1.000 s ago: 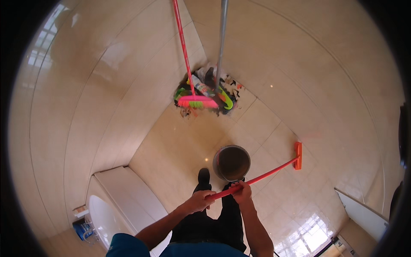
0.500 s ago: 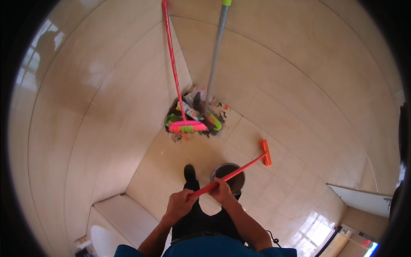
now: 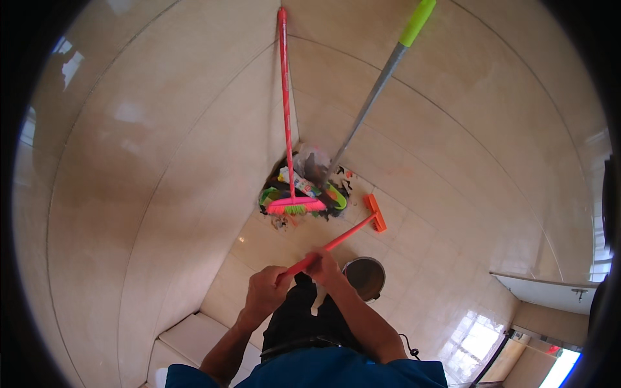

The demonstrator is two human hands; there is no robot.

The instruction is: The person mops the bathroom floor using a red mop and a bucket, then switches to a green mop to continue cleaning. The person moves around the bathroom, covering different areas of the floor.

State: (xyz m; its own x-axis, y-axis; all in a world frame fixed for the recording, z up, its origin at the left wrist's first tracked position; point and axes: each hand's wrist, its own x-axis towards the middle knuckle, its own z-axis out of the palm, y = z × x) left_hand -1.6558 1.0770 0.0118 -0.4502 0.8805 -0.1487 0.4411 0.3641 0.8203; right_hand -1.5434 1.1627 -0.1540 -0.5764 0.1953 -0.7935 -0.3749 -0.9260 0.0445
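A floor scrubbing brush with a red handle (image 3: 350, 234) and an orange head (image 3: 374, 213) slants away from me to the right. My left hand (image 3: 265, 291) is closed round the handle's near end. A little farther along, my right hand (image 3: 323, 266) is wrapped round the same handle. The brush head is over the tiled floor, right of a heap of rubbish (image 3: 303, 171); whether it touches the floor I cannot tell. A dark round bucket (image 3: 380, 288) stands beside my right forearm.
A pink broom (image 3: 294, 205) with a red handle leans in the far corner, against the heap. A grey pole (image 3: 372, 97) with a green grip rises from the heap. A white box-like ledge (image 3: 206, 339) lies at lower left, an open panel (image 3: 546, 292) at right.
My view has shifted, so the corner and bucket sit farther right. The brush has moved left toward the heap, and its handle no longer crosses over the bucket. Both hands keep their hold.
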